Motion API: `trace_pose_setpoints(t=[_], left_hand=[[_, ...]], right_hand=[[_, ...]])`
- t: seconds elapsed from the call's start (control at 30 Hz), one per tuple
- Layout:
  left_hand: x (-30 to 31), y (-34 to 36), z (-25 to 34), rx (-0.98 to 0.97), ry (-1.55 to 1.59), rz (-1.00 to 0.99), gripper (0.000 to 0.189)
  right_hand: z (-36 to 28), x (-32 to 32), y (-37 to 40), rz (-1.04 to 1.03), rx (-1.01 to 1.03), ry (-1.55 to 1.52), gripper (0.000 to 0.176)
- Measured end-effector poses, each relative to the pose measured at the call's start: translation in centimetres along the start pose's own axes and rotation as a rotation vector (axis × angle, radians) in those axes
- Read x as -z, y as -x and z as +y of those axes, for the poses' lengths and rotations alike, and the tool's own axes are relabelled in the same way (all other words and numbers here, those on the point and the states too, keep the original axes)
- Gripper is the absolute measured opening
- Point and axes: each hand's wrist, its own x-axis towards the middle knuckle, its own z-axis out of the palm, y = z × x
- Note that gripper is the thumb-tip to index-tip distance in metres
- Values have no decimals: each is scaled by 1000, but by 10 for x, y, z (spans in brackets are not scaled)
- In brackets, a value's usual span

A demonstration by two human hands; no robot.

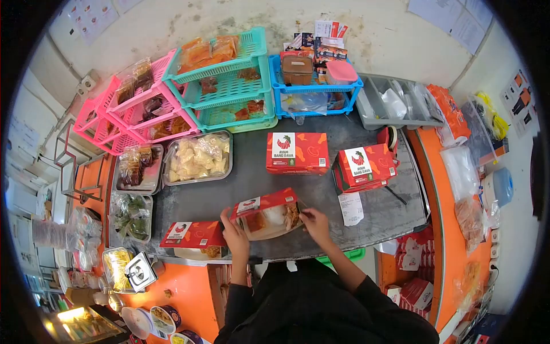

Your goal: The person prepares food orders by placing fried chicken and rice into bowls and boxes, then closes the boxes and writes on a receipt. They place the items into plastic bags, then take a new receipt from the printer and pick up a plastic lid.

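Note:
A red food box (266,203) with its front open, showing rice, chicken and a sauce packet inside, is between my two hands at the dark table's front edge. My left hand (235,238) holds its left end, fingers against the red cover. At the right end, my right hand (316,225) has its fingers pinched at the box's edge. Left of my left hand sits another red box (195,234), its front also open with food showing. Two closed red boxes, one in the middle (297,152) and one on the right (365,166), stand beyond my hands.
A receipt (351,208) lies by the right box. Metal trays of wrapped food (197,157) line the left side. Pink (143,109), teal (229,86) and blue (316,88) racks stand at the back, beside a grey divided bin (372,106).

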Motion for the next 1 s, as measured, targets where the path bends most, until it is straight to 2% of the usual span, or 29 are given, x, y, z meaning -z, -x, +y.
trace_pose_setpoints(t=[0.07, 0.1, 0.17, 0.2, 0.27, 0.3, 0.37, 0.4, 0.43, 0.47, 0.5, 0.53, 0.6, 0.63, 0.7, 0.73, 0.8, 0.87, 0.9, 0.97, 1.0], left_hand=[[0, -9, -5, -71, -34, 26, 27], [0, -13, -8, -146, -66, 56, 24], [2, -21, -7, -134, -51, 71, 22], [2, -27, -11, -187, -18, 26, 23], [4, -23, -13, -225, 11, -24, 23], [8, -19, -11, -148, -20, -103, 24], [9, -19, -11, -85, -48, -174, 25], [2, -13, -20, -341, -81, -34, 28], [-7, -5, -32, -593, -113, 112, 30], [-19, 2, -40, -449, 177, 34, 37], [-26, 6, -52, -444, 180, 33, 37], [-20, 10, -37, -300, 208, -13, 37], [-3, 9, -10, 17, 210, -154, 35], [-1, 5, -6, 21, 211, -169, 35], [4, 0, -5, -76, 134, -164, 37], [-4, -1, -23, -295, 64, -102, 31], [-3, 3, -47, -291, 67, -168, 31], [6, 9, -44, -201, 47, -320, 34], [8, 11, -47, -197, 45, -324, 34], [13, 12, -54, -569, -336, -227, 42], [14, 13, -55, -565, -339, -226, 42]], right_hand=[[-8, 3, -17, -102, -574, -447, 39], [-10, 4, -17, -102, -576, -449, 39], [-24, 7, -23, 91, -48, 82, 51], [-30, 9, -34, 92, -44, 83, 51], [-70, 18, -47, 1, 376, 57, 50], [-59, 18, -45, -6, 369, 58, 50], [-38, 18, -51, -389, 205, -9, 51], [-33, 13, -30, -231, 265, 143, 46], [-29, 5, -17, -232, 272, 148, 46], [-26, -6, -6, -152, 261, -18, 43], [-22, -15, 0, -72, 241, -184, 40], [-31, -15, 1, -12, 244, -110, 38], [-43, -8, -14, -31, 201, -42, 37], [-49, -4, -22, -56, 170, 17, 37], [-61, 3, -28, -96, 95, 57, 37], [-64, 4, -30, -142, 37, 92, 38], [-49, -1, -17, -102, 97, 148, 39], [-40, -1, -3, -76, 156, 207, 40], [-36, 1, 4, -112, 167, 309, 44], [-33, 11, 7, -151, 182, 408, 48], [-33, 20, 6, -278, 277, 228, 54]])
